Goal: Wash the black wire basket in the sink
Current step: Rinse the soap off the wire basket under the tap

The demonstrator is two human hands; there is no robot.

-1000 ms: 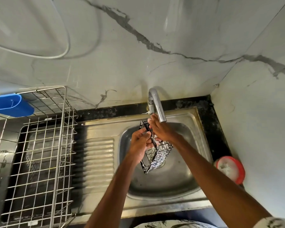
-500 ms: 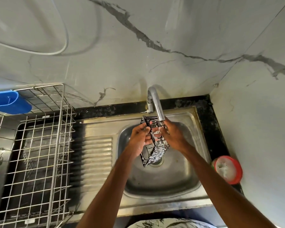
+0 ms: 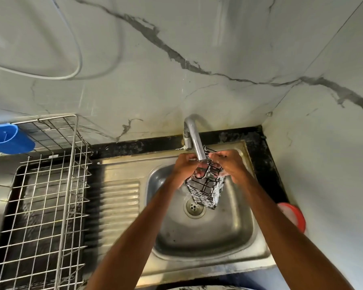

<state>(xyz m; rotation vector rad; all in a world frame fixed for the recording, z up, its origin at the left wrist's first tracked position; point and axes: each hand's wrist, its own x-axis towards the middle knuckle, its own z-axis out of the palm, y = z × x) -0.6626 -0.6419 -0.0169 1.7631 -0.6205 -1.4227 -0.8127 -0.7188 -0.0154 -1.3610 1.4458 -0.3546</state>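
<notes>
Fingers (image 3: 198, 174) of the left hand (image 3: 183, 167) curl round the top wires of the black wire basket (image 3: 205, 191). The right hand (image 3: 232, 166) grips the other side, so 2 hands hold it. The basket hangs tilted in the middle of the frame, over the sink (image 3: 197, 243). Its low end is near the drain hole (image 3: 194, 207), and white foam sticks to its wires. The silver tap (image 3: 194, 139) bends down in front of the hands and hides part of the basket's top. A big wire rack (image 3: 46, 195) stands at the left, with a blue tub (image 3: 8, 139) at its top. A round red thing (image 3: 296, 216) sits at the right edge, partly hidden by the right arm. The black desk (image 3: 258, 143) runs behind the sink. A white cord (image 3: 71, 70) loops on the wall.
</notes>
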